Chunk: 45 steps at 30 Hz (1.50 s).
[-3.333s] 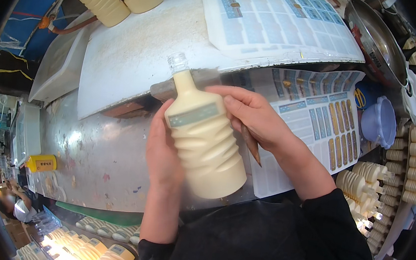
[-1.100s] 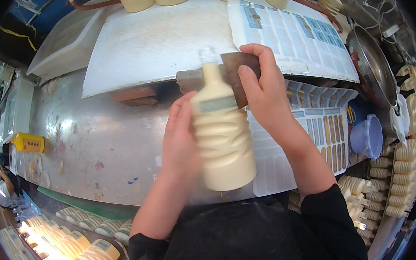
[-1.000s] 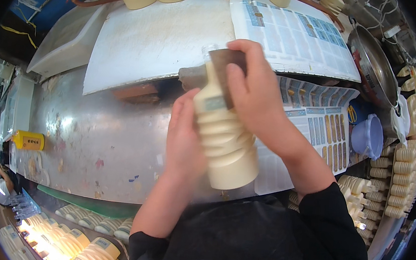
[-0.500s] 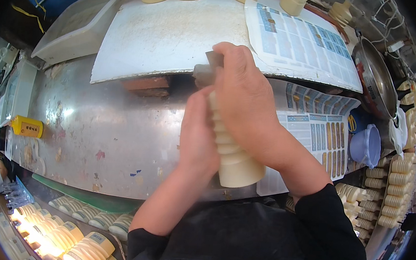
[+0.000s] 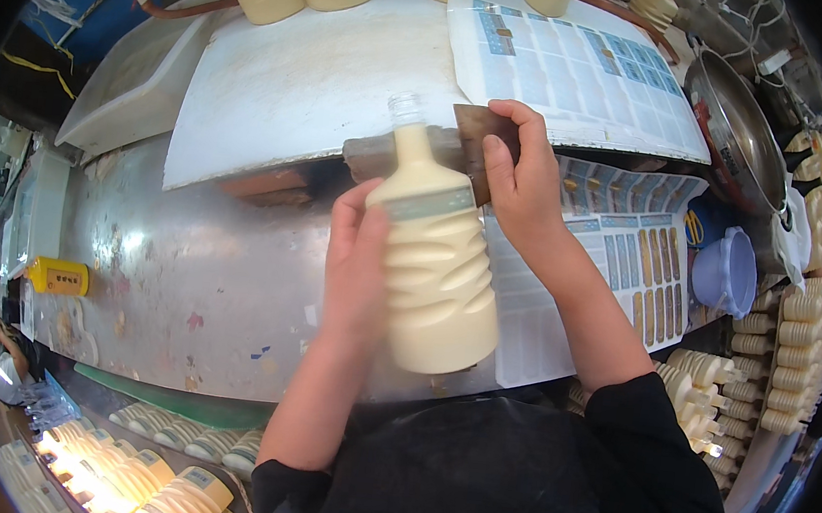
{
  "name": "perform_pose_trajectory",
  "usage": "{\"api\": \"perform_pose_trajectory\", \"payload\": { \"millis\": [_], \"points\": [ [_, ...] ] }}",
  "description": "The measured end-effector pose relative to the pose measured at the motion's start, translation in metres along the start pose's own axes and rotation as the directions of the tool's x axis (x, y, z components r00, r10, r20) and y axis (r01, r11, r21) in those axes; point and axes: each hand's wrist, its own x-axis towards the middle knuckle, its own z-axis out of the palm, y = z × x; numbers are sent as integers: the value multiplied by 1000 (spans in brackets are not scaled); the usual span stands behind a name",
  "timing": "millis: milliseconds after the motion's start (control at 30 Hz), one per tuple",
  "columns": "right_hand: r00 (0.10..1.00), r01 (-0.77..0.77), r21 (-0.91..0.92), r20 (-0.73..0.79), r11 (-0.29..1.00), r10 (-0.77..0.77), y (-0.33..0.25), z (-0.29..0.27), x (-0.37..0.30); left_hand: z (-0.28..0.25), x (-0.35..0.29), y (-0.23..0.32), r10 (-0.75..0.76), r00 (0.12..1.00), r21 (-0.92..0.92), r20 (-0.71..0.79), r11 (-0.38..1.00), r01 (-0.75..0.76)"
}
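Observation:
A cream ribbed bottle (image 5: pixel 438 284) lies tilted in front of me, its clear threaded neck pointing away. Around its shoulder runs a blue-grey label band (image 5: pixel 428 202). My left hand (image 5: pixel 357 251) grips the bottle's left side, slightly blurred. Pinched between thumb and fingers of my right hand (image 5: pixel 527 184) is a flat brownish-grey scraper (image 5: pixel 484 145), beside the bottle's shoulder. Behind the bottle's neck a grey block (image 5: pixel 368 157) sits at the near edge of a white board (image 5: pixel 280 76); part of it is hidden.
Label sheets (image 5: pixel 586 85) lie on the white board, and more label sheets (image 5: pixel 618 267) hang below it on the right. A purple bucket (image 5: pixel 726 272) and a steel pan (image 5: pixel 740 130) stand farther right. A yellow bottle (image 5: pixel 58 276) is on the metal table (image 5: pixel 202 266). Several cream bottles surround the table.
The bottle has turned upright in view, showing its label band and neck. My right hand has moved right, off the bottle, with the scraper. My left hand has shifted slightly left.

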Motion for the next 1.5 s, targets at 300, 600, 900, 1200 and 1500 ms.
{"api": "perform_pose_trajectory", "payload": {
  "millis": [300,600,900,1200,1500],
  "points": [
    [979,-199,191,92,961,184,-19,0,11,4,-3,5,-26,999,-146,-24,989,22],
    [988,-7,-64,156,998,17,-77,28,18,19,-15,13,-54,998,-231,-41,972,43],
    [969,104,-260,245,960,-39,-89,30,14,16,-13,19,-48,999,-166,-11,985,46],
    [997,-21,-18,73,1000,22,-21,2,6,-1,5,-1,9,999,307,-38,952,4],
    [999,-37,50,8,998,36,-9,0,3,-3,-10,-3,382,924,671,19,680,-295]
  ]
}}
